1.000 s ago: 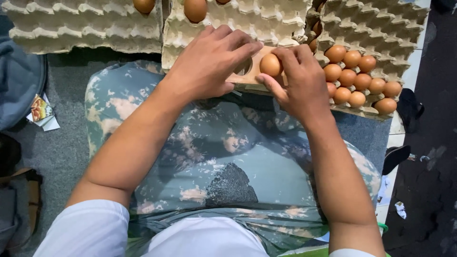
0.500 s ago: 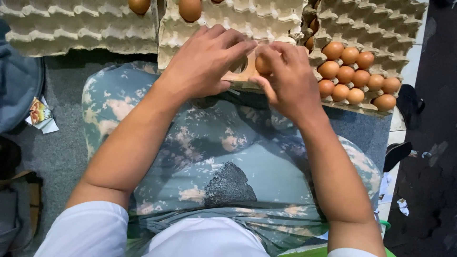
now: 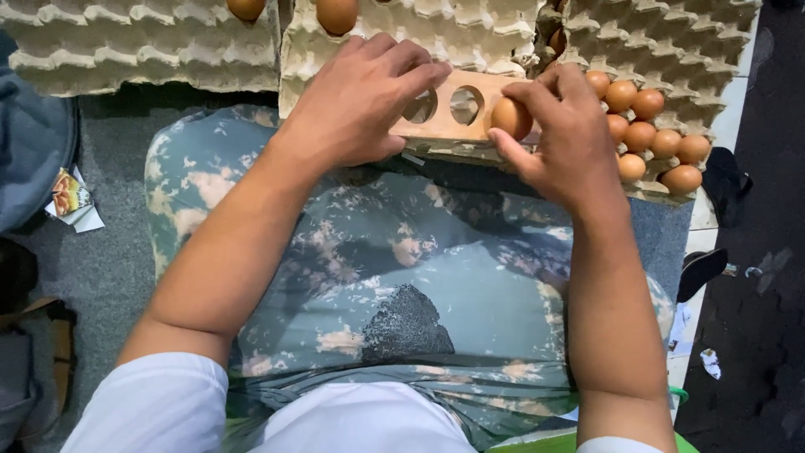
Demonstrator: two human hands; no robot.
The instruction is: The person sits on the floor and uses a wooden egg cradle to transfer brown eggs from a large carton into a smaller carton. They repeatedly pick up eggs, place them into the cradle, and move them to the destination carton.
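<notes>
My left hand (image 3: 360, 105) grips a flat wooden board with round holes (image 3: 444, 117), holding it by its left end above my knees. My right hand (image 3: 566, 138) pinches a brown egg (image 3: 510, 117) at the board's right end, beside the two open holes. To the right, several brown eggs (image 3: 650, 134) lie in a grey pulp egg tray (image 3: 713, 50).
More pulp egg trays (image 3: 126, 42) span the top, with single eggs (image 3: 337, 13) in the middle one. My camouflage-patterned legs (image 3: 394, 277) fill the centre. A blue-grey bag (image 3: 29, 143) and a small wrapper (image 3: 71, 197) lie left; a dark sandal (image 3: 700, 268) lies right.
My right hand has shifted the egg from the board's middle to its right end, uncovering two holes. My left hand kept its hold on the board.
</notes>
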